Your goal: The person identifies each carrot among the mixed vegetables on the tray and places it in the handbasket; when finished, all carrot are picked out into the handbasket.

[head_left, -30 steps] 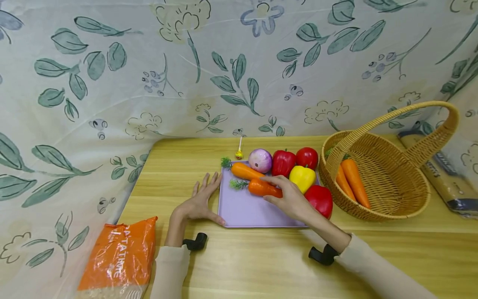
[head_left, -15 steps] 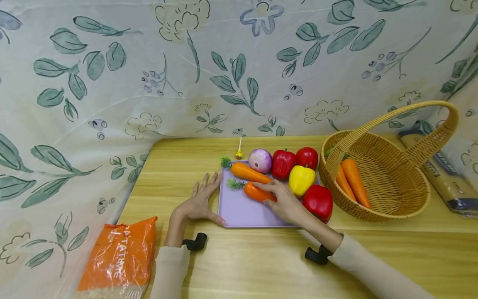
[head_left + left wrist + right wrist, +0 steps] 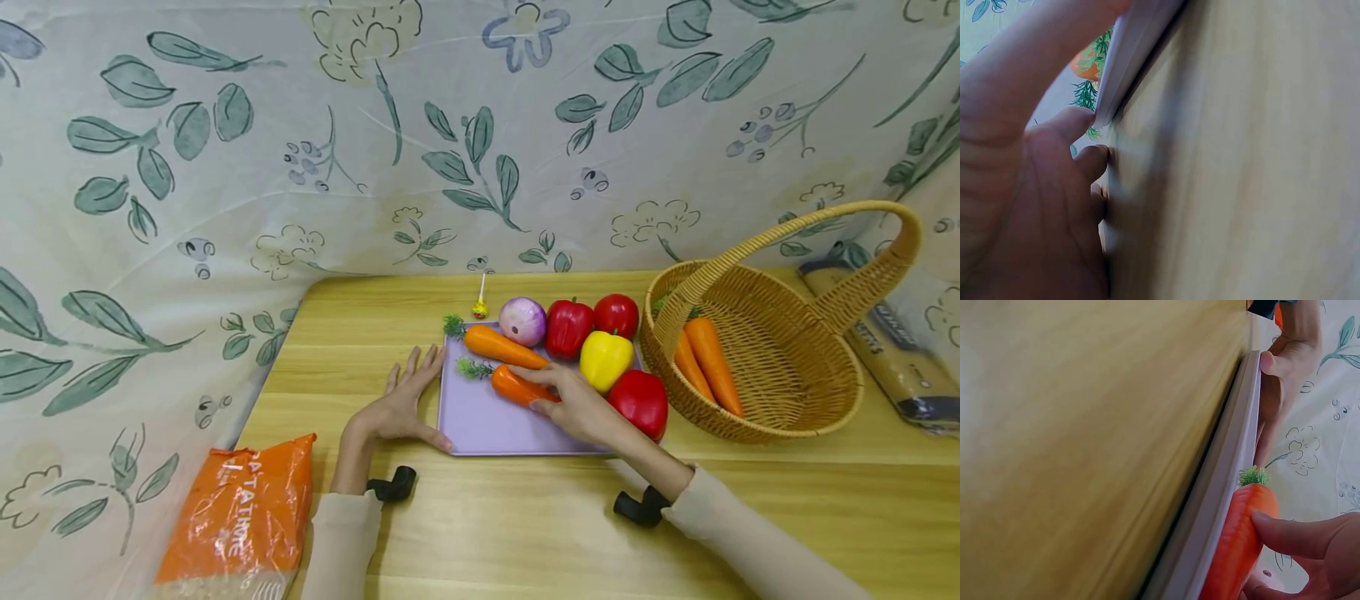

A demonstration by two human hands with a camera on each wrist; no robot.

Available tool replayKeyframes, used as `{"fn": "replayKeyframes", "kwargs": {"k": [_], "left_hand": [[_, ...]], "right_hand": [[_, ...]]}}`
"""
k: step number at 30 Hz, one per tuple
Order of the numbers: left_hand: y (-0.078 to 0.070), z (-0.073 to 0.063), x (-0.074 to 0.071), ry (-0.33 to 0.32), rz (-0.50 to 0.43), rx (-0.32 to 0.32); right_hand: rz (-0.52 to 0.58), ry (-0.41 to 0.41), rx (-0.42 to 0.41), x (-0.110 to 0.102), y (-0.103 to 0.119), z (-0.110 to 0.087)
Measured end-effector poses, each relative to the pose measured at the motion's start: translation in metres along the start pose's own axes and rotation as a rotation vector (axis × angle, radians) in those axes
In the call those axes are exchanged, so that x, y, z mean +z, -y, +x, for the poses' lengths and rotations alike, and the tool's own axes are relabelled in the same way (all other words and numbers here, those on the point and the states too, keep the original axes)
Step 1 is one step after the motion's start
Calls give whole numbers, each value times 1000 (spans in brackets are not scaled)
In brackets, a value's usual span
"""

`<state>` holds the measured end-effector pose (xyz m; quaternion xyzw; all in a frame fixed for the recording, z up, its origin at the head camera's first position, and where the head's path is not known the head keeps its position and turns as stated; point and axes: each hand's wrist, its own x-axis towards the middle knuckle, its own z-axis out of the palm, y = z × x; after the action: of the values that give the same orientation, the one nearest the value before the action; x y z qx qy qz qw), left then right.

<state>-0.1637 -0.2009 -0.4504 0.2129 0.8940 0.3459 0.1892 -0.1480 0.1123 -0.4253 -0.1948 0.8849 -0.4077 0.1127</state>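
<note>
A lilac tray (image 3: 480, 425) lies on the wooden table. My left hand (image 3: 401, 407) touches its left edge with fingers spread, the thumb at the near corner. My right hand (image 3: 577, 404) grips the nearer orange carrot (image 3: 516, 385) on the tray, its green top pointing left. In the right wrist view the thumb presses on that carrot (image 3: 1244, 531); some fingers are hidden. Just behind lies another carrot (image 3: 498, 343). Around them on the tray are a purple onion (image 3: 522, 322), a red bell pepper (image 3: 568, 329), a round red vegetable (image 3: 617, 317), a yellow pepper (image 3: 606, 361) and a large red pepper (image 3: 640, 402).
To the tray's right stands a tall-handled wicker basket (image 3: 847, 404) with carrots (image 3: 715, 367) inside. A lollipop (image 3: 480, 308) lies behind the tray. An orange bag (image 3: 240, 508) sits at the front left, and a brown package (image 3: 900, 350) lies beyond the basket.
My right hand has shifted slightly left and toward me, and the nearer carrot has moved with it. The left hand and the tray have stayed in place.
</note>
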Motion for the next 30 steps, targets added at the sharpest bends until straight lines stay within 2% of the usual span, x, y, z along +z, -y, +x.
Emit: {"fn": "replayKeyframes", "kwargs": {"k": [6,13,18,30], "left_hand": [[1,1,0,0,-7,-1],[0,1,1,-1,-4,-7],[1,2,1,-2,3,-13],[0,1,1,4,-13,-12]], "right_hand": [[20,33,-20,-3,0,-2],[108,87,-19,-14,3,-11],[146,83,13,-31,9,-26],[132,49,18,-83,14,-76]]}}
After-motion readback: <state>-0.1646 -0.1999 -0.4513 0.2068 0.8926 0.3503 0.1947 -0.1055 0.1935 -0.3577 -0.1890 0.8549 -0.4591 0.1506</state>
